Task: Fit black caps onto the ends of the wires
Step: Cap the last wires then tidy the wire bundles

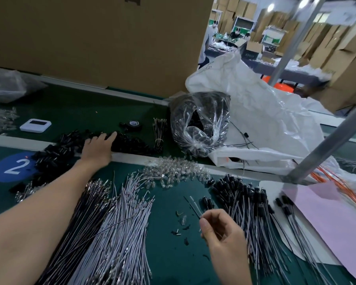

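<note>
On the green table point(169, 254), in a room stacked with cardboard boxes point(337, 60), the left hand point(98, 150) rests with fingers extended on the black caps point(132, 144), while the right hand point(224, 237) pinches two wires point(194, 206).

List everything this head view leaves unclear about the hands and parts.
All in the head view:
- Left hand: it covers the black caps beneath, so whether it grips one is hidden.
- Thin wires pinched by the right hand: tips blurred, too small to tell if capped.
- Clear bag: crinkled plastic glare obscures the dark contents.
- Wire bundles: lower ends cut off by the bottom edge.
</note>
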The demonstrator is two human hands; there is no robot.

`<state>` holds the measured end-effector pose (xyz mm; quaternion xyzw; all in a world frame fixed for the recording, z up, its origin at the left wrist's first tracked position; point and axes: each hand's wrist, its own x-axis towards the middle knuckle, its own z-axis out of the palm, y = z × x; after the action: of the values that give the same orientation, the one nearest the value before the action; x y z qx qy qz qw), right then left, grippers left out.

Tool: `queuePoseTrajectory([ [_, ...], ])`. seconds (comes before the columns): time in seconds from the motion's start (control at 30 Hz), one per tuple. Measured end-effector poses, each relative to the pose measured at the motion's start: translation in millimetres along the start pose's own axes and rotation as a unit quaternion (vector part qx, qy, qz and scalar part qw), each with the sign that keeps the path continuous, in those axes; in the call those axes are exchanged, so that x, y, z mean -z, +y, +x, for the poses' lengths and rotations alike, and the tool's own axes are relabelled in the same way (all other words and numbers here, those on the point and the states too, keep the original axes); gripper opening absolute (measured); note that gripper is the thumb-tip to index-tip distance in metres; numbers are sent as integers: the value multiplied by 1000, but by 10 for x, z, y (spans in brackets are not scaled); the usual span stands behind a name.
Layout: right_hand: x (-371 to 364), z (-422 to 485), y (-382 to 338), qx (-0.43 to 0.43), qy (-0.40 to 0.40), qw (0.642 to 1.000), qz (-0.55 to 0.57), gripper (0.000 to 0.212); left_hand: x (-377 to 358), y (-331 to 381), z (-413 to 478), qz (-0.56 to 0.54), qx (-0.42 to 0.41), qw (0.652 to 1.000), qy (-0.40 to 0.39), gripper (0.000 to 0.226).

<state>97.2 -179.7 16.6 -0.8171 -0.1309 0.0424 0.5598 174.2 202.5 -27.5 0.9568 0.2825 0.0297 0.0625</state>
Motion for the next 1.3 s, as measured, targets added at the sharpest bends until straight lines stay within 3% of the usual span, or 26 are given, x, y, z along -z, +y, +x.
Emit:
queuePoseTrajectory([
  [0.07,-9,15,-14,1,-6,1000,2,19,20,37,46,-52,-17,998,25,58],
  [0.13,-23,26,-23,2,-9,1000,5,18,72,58,61,-67,-16,997,47,27],
  [0.2,-42,32,-22,-1,-10,1000,11,18,103,66,28,-72,-7,996,49,17],
  [0.4,-84,28,-32,14,-9,1000,7,21,102,136,-209,-178,-12,978,109,41],
  [0.57,-122,16,-57,19,-20,999,18,25,141,269,-534,-330,0,933,145,56],
  [0.67,-139,13,-86,27,-19,999,26,25,281,437,-818,-475,49,875,76,37],
  [0.77,-134,43,-153,50,-8,998,27,23,479,630,-1246,-670,70,738,-51,19],
  [0.87,-103,95,-271,95,-13,995,13,21,590,794,-1681,-747,49,656,-95,18],
  [1.0,-62,140,-397,131,-32,991,-4,19,650,928,-2079,-785,0,609,-115,22],
  [1.3,-14,94,-464,135,-54,989,1,16,635,975,-2263,-823,8,563,-67,24],
])
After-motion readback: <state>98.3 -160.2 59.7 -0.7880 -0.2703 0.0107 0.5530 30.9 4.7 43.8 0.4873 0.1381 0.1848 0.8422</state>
